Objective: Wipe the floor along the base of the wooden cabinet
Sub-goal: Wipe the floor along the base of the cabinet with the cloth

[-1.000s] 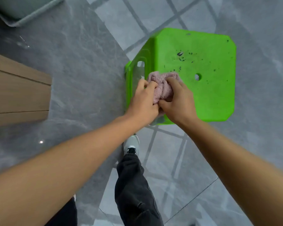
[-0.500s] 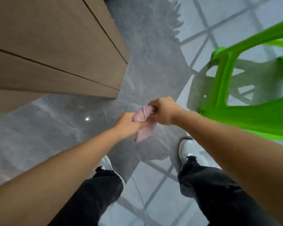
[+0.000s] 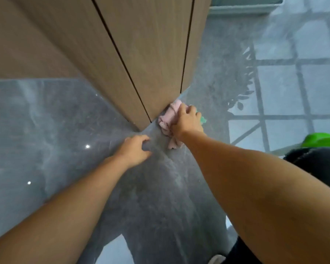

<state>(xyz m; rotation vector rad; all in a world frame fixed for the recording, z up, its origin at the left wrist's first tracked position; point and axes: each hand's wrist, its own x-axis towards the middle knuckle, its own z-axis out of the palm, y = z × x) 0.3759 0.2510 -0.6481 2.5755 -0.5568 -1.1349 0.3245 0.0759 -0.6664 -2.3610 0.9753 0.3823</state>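
Observation:
The wooden cabinet (image 3: pixel 141 54) rises from the grey glossy floor (image 3: pixel 55 121), its corner pointing toward me. A crumpled pink cloth (image 3: pixel 169 116) lies on the floor tight against the cabinet's base, just right of the corner. My right hand (image 3: pixel 186 121) presses down on the cloth and covers part of it. My left hand (image 3: pixel 135 149) rests on the bare floor in front of the corner, fingers curled and apart, holding nothing. A bit of green shows at my right hand's fingertips; what it is cannot be told.
A green plastic stool (image 3: pixel 322 141) edges in at the right, beside my dark-trousered knee (image 3: pixel 316 164). A shoe tip (image 3: pixel 216 259) shows at the bottom. Light window-grid reflections and a plant's shadow (image 3: pixel 246 88) lie on the floor to the right.
I have come down close to the floor. The cloth went from both hands in the air to the floor at the cabinet base under my right hand. My left hand let go.

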